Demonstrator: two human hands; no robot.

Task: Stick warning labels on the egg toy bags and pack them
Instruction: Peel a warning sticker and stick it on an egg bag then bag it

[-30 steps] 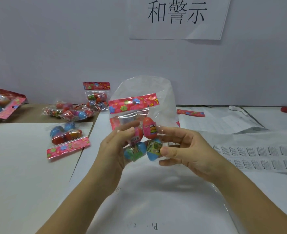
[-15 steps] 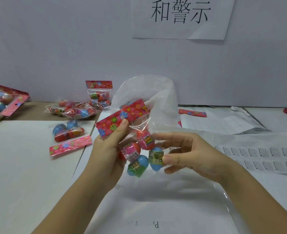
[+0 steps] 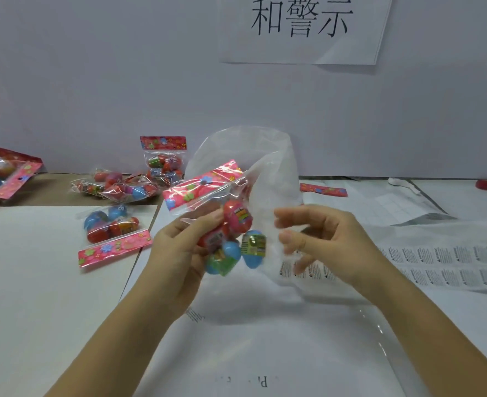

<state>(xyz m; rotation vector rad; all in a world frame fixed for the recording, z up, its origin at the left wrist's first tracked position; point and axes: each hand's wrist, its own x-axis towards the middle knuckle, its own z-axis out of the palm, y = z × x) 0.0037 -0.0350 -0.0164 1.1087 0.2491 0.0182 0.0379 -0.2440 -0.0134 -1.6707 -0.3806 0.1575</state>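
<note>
works over a white table sheet [image 3: 50, 282], open room in front down to the near edge. faces a clear packing bag [image 3: 251, 150] upright at centre, rim near the wall [image 3: 93, 81]. grips the egg toy bag [image 3: 236, 219] in the left hand [image 3: 176, 253], fingers curled round its lower half, red header [image 3: 205, 184] tilted at the packing bag's left edge, above the sheet. holds the right hand [image 3: 325, 239] just beside, apart from the eggs, fingertips blurred behind film; cannot tell whether pinching it.
</note>
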